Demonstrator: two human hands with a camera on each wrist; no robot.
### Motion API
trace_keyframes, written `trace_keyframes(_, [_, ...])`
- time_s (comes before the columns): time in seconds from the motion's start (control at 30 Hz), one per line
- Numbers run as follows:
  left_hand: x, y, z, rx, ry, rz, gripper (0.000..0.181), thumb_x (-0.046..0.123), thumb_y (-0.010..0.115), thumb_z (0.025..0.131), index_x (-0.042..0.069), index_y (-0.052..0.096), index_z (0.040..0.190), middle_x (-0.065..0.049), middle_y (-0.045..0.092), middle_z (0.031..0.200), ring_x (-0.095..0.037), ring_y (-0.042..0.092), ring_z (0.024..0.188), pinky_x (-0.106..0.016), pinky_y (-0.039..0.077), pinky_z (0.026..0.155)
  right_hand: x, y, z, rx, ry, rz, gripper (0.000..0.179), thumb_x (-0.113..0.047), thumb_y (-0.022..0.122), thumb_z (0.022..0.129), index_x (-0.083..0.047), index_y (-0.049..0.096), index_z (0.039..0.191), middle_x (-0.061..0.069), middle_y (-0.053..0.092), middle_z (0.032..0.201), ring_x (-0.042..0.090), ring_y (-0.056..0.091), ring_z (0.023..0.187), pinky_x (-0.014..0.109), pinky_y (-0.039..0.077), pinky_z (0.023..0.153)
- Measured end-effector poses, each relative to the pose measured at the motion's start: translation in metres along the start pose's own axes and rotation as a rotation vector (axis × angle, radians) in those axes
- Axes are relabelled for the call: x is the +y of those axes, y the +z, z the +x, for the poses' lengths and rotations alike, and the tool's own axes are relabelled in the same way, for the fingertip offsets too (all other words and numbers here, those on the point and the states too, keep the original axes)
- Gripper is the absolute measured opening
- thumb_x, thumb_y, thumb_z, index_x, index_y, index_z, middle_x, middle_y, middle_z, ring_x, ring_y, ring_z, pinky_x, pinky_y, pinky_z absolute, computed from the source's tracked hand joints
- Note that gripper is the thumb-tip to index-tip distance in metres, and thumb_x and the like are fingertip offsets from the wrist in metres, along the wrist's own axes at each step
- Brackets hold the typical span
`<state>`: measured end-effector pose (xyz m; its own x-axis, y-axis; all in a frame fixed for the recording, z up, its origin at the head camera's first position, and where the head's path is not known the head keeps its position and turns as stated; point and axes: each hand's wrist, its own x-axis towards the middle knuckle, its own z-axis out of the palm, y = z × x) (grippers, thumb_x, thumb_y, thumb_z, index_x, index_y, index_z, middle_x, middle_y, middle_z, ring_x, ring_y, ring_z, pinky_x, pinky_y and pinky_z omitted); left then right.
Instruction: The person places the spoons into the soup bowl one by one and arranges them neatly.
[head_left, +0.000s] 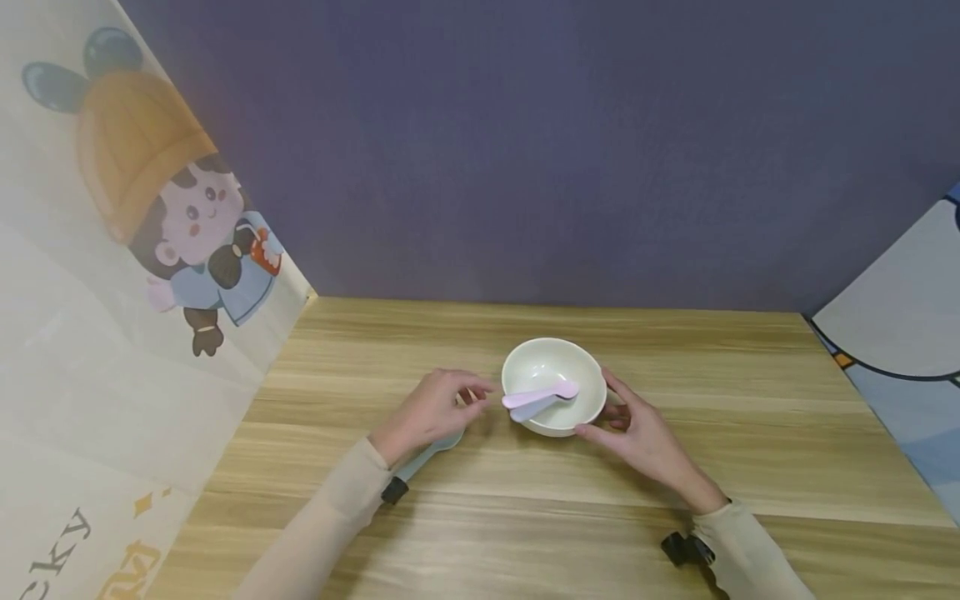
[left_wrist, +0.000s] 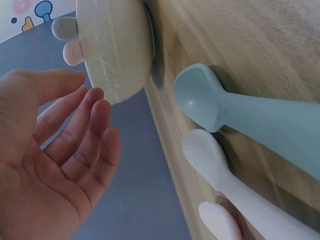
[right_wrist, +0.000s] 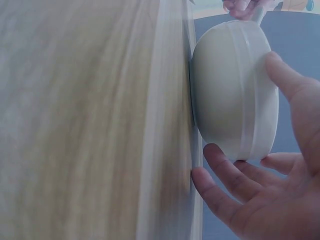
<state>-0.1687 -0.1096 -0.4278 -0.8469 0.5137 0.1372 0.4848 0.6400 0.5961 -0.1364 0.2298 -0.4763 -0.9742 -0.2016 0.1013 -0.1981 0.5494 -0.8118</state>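
Note:
A cream bowl (head_left: 536,362) stands upright on the wooden table, with a pink spoon (head_left: 536,397) and a lavender spoon (head_left: 531,410) leaning inside, handles over its left rim. My right hand (head_left: 645,437) holds the bowl's right side, thumb at the rim and fingers curved along the wall. Just left of the spoon handles, my left hand (head_left: 435,408) hovers with loosely bent fingers and nothing in them. Below it a teal spoon (left_wrist: 200,97) lies on the table, beside a white spoon (left_wrist: 205,155) and a pale pinkish one (left_wrist: 219,220); the head view hides these two behind my left hand and forearm.
The wooden table (head_left: 525,533) meets a dark blue-grey panel (head_left: 525,167) at the back. A pale wall with a cartoon figure (head_left: 198,208) borders the left, and a printed panel (head_left: 900,333) the right. Dark wrist mounts (head_left: 686,550) sit at both cuffs.

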Motion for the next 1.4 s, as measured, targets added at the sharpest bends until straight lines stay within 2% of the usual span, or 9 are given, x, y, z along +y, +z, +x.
trace_keyframes(0.3, [-0.007, -0.003, -0.006, 0.016, -0.024, -0.011, 0.025, 0.015, 0.071, 0.099, 0.008, 0.080, 0.121, -0.002, 0.081, 0.104, -0.012, 0.073, 0.087, -0.026, 0.059, 0.076, 0.000, 0.000, 0.000, -0.001, 0.002, -0.003, 0.102, -0.033, 0.090, 0.088, -0.003, 0.032, 0.166, 0.027, 0.065, 0.142, 0.032, 0.076, 0.112, 0.046, 0.062, 0.097])
trace_keyframes(0.53, [-0.013, -0.005, -0.010, 0.030, -0.033, -0.012, 0.025, 0.015, 0.071, 0.099, 0.008, 0.080, 0.121, -0.004, 0.081, 0.117, -0.012, 0.073, 0.087, -0.023, 0.057, 0.073, 0.000, 0.000, -0.001, -0.003, 0.004, 0.005, 0.102, -0.031, 0.090, 0.088, -0.002, 0.031, 0.166, 0.027, 0.064, 0.143, 0.032, 0.076, 0.112, 0.046, 0.062, 0.097])
trace_keyframes(0.8, [-0.015, -0.006, -0.013, 0.022, -0.055, -0.014, 0.025, 0.016, 0.070, 0.100, 0.008, 0.080, 0.121, -0.003, 0.081, 0.118, -0.012, 0.074, 0.090, -0.023, 0.057, 0.076, 0.001, 0.000, -0.001, -0.005, 0.006, -0.003, 0.102, -0.032, 0.090, 0.088, -0.003, 0.032, 0.166, 0.028, 0.061, 0.147, 0.032, 0.076, 0.112, 0.046, 0.062, 0.097])
trace_keyframes(0.93, [-0.017, -0.006, -0.014, 0.032, -0.044, -0.016, 0.024, 0.015, 0.069, 0.100, 0.007, 0.080, 0.120, -0.005, 0.081, 0.117, -0.013, 0.074, 0.090, -0.025, 0.058, 0.077, 0.000, 0.000, -0.001, -0.006, 0.004, 0.000, 0.102, -0.032, 0.090, 0.088, -0.002, 0.032, 0.166, 0.028, 0.060, 0.148, 0.032, 0.076, 0.112, 0.045, 0.062, 0.097])
trace_keyframes(1.23, [-0.023, -0.011, -0.019, 0.025, -0.074, -0.008, 0.026, 0.017, 0.068, 0.100, 0.007, 0.079, 0.121, -0.005, 0.081, 0.117, -0.014, 0.074, 0.091, -0.025, 0.059, 0.076, 0.000, 0.000, 0.000, -0.003, 0.001, 0.002, 0.102, -0.030, 0.090, 0.088, 0.000, 0.031, 0.166, 0.029, 0.064, 0.142, 0.033, 0.076, 0.111, 0.046, 0.062, 0.097])
trace_keyframes(1.4, [-0.026, -0.014, -0.022, 0.034, -0.062, -0.029, 0.026, 0.014, 0.068, 0.098, 0.005, 0.079, 0.120, -0.007, 0.081, 0.115, -0.015, 0.074, 0.090, -0.025, 0.060, 0.076, 0.000, 0.000, 0.001, -0.002, 0.001, -0.004, 0.102, -0.030, 0.090, 0.087, 0.000, 0.032, 0.165, 0.029, 0.065, 0.142, 0.033, 0.077, 0.111, 0.046, 0.062, 0.097])
